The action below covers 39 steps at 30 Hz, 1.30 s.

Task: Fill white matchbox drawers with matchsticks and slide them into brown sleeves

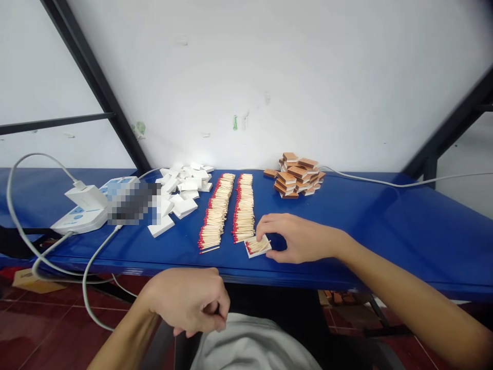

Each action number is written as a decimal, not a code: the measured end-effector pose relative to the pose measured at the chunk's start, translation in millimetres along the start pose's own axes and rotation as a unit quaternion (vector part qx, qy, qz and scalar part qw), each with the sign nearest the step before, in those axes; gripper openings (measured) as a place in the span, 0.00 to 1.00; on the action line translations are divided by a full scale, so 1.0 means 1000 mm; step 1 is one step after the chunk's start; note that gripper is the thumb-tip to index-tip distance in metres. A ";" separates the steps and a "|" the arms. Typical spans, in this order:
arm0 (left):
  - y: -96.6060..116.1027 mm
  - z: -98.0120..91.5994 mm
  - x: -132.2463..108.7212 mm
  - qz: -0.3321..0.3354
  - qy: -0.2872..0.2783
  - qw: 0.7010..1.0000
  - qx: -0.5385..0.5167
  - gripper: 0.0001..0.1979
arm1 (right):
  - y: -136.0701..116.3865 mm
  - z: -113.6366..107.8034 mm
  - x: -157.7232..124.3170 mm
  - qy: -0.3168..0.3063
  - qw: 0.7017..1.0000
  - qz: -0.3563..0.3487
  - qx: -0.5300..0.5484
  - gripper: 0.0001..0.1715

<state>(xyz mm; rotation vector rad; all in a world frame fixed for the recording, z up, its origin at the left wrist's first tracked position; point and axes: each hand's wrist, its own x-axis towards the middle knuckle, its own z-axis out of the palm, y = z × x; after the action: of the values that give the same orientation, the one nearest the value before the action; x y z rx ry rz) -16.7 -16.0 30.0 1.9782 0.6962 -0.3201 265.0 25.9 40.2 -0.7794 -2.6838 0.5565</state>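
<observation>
Your right hand [296, 239] is on the small white cardboard tray [257, 246], which lies flat near the front edge of the blue table [385, 226], packed with red-tipped matches. It sits just at 6 o'clock of the right-hand row of loose wooden matches [244, 208], with the left-hand row of matches [216, 216] at its 10 o'clock.

The tray looks very light and thin-walled, so it probably crushes or tips under a firm squeeze, and its loose load would spill if it tilts. The short end walls look like the safest hold; keep it level.

Your hand comes in from the tray's 3 o'clock, forearm low over the table and wrist nearly straight. The index finger curls over the far edge and the thumb meets the near right corner, a narrow, light pinch on the tray.

Your left hand [190, 303] rests off the table in your lap at 7 o'clock, fingers curled inward into a loose fist, holding nothing visible.

A heap of empty white trays [183, 192] lies at 10 o'clock, and a stack of brown matchbox sleeves [298, 176] at 1 o'clock.
</observation>
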 end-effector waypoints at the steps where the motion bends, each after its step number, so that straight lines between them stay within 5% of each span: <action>1: -0.003 0.000 0.001 0.013 -0.011 1.000 -0.002 0.09 | 0.000 0.001 0.001 -0.004 1.000 0.000 0.001 0.12; 5: -0.007 -0.003 0.001 0.047 -0.056 0.995 -0.062 0.12 | 0.000 0.002 0.002 -0.009 1.000 0.007 0.009 0.09; 7: -0.005 -0.003 0.000 0.071 -0.021 0.994 -0.077 0.12 | 0.000 0.003 0.002 -0.009 1.000 0.011 0.010 0.09; 10: 0.000 0.000 0.000 0.113 0.219 0.969 -0.002 0.06 | 0.000 0.004 0.002 0.005 1.000 -0.003 0.015 0.07; 13: 0.001 0.005 0.008 0.128 0.444 0.884 0.067 0.06 | 0.001 0.006 0.002 0.032 0.999 -0.026 0.020 0.03; 20: -0.011 0.014 0.032 0.189 0.590 0.774 0.133 0.04 | 0.003 0.007 0.002 0.045 0.999 -0.016 0.011 0.05; 24: -0.015 0.018 0.038 0.222 0.614 0.723 0.228 0.07 | 0.003 0.007 0.003 0.043 0.999 -0.020 0.008 0.03; 39: -0.019 0.018 0.047 0.160 0.593 0.711 0.342 0.07 | 0.008 0.013 0.004 0.087 0.994 -0.064 -0.011 0.07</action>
<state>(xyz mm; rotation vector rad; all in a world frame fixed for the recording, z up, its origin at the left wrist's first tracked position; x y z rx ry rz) 10.7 -8.8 -15.1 2.8799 1.0537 1.2232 260.5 30.4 25.6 -0.6258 -2.5599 0.4084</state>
